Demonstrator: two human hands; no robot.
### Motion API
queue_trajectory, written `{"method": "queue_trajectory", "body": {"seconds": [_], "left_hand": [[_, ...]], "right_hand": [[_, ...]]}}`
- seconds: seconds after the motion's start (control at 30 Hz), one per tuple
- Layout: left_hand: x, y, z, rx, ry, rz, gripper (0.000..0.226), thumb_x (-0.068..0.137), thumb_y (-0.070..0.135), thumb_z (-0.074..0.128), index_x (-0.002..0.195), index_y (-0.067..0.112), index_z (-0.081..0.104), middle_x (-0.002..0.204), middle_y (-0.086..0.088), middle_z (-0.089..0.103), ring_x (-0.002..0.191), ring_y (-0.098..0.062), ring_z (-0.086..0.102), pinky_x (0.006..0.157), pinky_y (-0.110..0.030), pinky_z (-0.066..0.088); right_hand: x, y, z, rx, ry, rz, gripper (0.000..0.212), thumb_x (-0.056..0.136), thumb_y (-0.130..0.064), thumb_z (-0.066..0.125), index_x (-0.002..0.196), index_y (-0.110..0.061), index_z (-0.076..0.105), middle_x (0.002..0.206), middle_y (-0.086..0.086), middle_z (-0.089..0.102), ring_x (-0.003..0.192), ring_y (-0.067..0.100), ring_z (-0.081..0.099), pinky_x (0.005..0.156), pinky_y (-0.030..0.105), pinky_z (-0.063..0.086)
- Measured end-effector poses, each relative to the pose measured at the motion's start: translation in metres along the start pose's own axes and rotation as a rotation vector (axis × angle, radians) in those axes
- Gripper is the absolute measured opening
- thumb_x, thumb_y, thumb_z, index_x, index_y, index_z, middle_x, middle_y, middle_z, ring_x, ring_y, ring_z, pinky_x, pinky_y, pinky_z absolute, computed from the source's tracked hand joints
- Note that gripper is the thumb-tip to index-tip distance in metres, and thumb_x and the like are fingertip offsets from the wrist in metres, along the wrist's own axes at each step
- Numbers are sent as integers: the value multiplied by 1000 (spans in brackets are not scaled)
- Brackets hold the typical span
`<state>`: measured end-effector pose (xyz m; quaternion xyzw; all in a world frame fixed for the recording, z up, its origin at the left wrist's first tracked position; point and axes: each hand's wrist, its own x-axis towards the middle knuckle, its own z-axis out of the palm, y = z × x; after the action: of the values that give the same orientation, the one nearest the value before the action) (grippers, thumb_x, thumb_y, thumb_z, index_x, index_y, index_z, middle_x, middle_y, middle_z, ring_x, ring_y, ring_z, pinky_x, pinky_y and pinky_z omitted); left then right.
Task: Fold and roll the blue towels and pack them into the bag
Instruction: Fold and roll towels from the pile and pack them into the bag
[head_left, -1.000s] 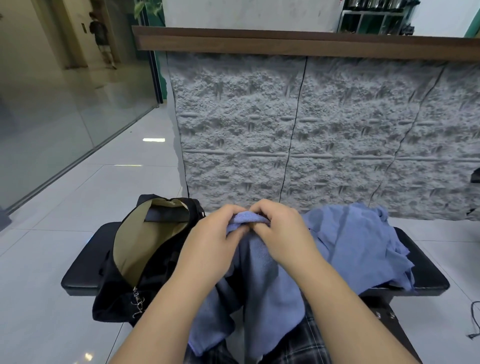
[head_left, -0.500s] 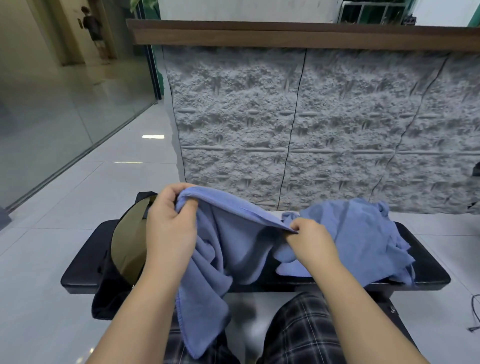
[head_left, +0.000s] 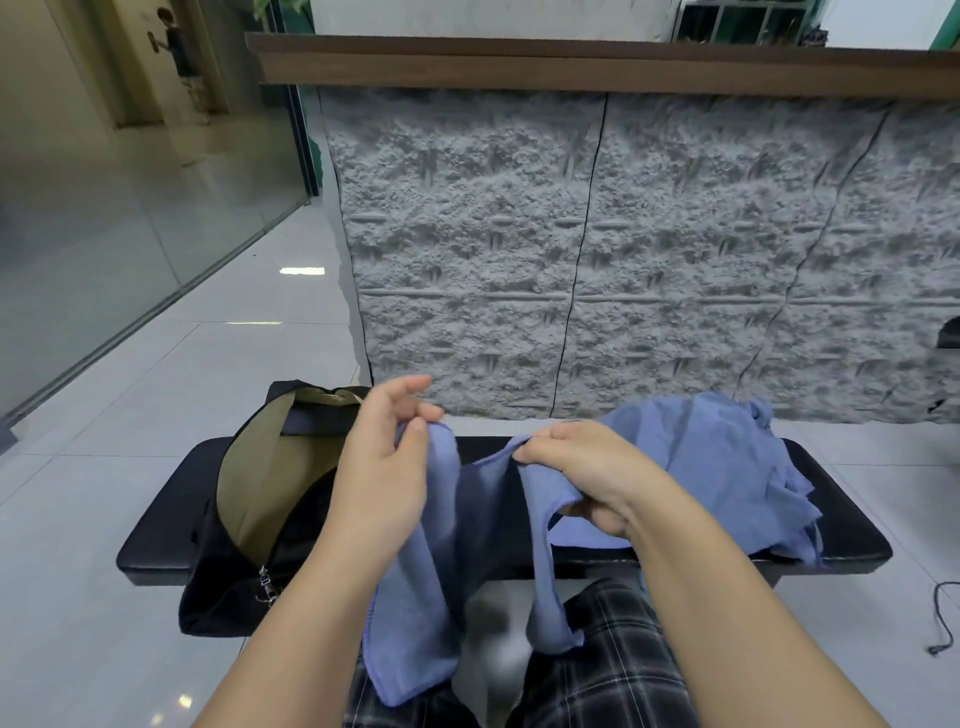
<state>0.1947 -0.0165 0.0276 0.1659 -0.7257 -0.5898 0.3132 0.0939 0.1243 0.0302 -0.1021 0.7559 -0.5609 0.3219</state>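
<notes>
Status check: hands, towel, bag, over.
Left hand and right hand each pinch the held towel's top edge. Bag open on bench. Towel pile waiting. Nothing blocking.

Blue towel (head_left: 441, 525) is looking like soft matt cloth, fine nap; same for the pile (head_left: 727, 467) far right. Bench (head_left: 171, 525) top is showing smooth black padding, slight sheen. Bag (head_left: 228, 603) is dark matt fabric, olive cloth lining, metal zip pull. Wall panels (head_left: 571, 260) rough, grey; floor tiles (head_left: 130, 415) glossy, reflecting light.
</notes>
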Motion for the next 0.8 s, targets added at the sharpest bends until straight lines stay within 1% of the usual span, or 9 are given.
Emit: {"method": "queue_trajectory", "body": {"seconds": [0.07, 0.2, 0.3, 0.37, 0.47, 0.57, 0.67, 0.73, 0.8], "left_hand": [[-6, 4, 6, -43, -97, 9, 40, 89, -8, 45, 100, 30, 53, 88, 6, 61, 84, 1, 57, 81, -11, 41], [-16, 3, 13, -248, -285, -62, 40, 72, -8, 53, 102, 18, 50, 94, 2, 64, 80, -2, 61, 68, -15, 48], [-19, 1, 17, -386, -374, -100, 45, 71, -17, 47, 104, 12, 48, 100, 0, 64, 93, -7, 64, 76, -17, 50], [-20, 3, 17, -264, -290, -58, 38, 82, -20, 49, 98, 15, 53, 96, 2, 66, 89, -5, 64, 76, -17, 50], [-18, 8, 16, -61, -103, 4, 25, 87, -4, 56, 83, 19, 65, 83, 6, 71, 79, -5, 65, 73, -19, 51], [-18, 12, 13, 48, -121, 57, 31, 89, 4, 58, 79, 32, 68, 82, 16, 70, 82, -1, 64, 76, -16, 48], [-21, 14, 11, 253, -138, 147, 28, 89, 14, 58, 81, 40, 64, 86, 29, 63, 87, 6, 58, 77, -8, 41], [-22, 14, 10, 312, -122, 156, 17, 88, 19, 60, 82, 34, 63, 81, 22, 65, 81, 6, 57, 71, -8, 41], [-21, 13, 10, 346, -117, 130, 10, 88, 22, 62, 82, 30, 61, 75, 15, 64, 73, 4, 56, 65, -10, 40]], "right_hand": [[-2, -1, 7, 141, -68, -22, 8, 87, -6, 55, 80, -5, 55, 61, 8, 43, 48, 14, 38, 41, 17, 31], [-4, -4, 12, 344, -57, -61, 31, 91, 2, 46, 63, -5, 56, 50, 4, 54, 43, 11, 49, 42, 19, 40], [-5, -5, 9, 399, -50, -94, 14, 90, 1, 44, 86, -3, 57, 74, 15, 53, 62, 22, 49, 53, 26, 42], [-7, -4, 8, 415, -87, -119, 18, 89, 4, 44, 99, -1, 57, 85, 17, 53, 70, 24, 51, 60, 28, 46], [-12, -3, 10, 464, -121, -183, 15, 90, 4, 49, 92, 6, 63, 79, 17, 64, 66, 20, 62, 63, 26, 53], [-13, -2, 14, 452, -108, -258, 14, 90, -5, 56, 91, 3, 68, 83, 17, 70, 72, 21, 67, 69, 26, 56], [-15, -2, 16, 265, -88, -350, 19, 93, -6, 53, 97, -6, 71, 98, 13, 72, 97, 23, 67, 93, 34, 50], [-18, -4, 15, 145, -138, -366, 26, 96, -5, 46, 103, -10, 71, 103, 8, 72, 106, 20, 64, 99, 35, 46], [-20, -4, 14, 29, -175, -378, 29, 98, -6, 43, 106, -14, 70, 102, 3, 73, 105, 17, 65, 99, 34, 46]]}}
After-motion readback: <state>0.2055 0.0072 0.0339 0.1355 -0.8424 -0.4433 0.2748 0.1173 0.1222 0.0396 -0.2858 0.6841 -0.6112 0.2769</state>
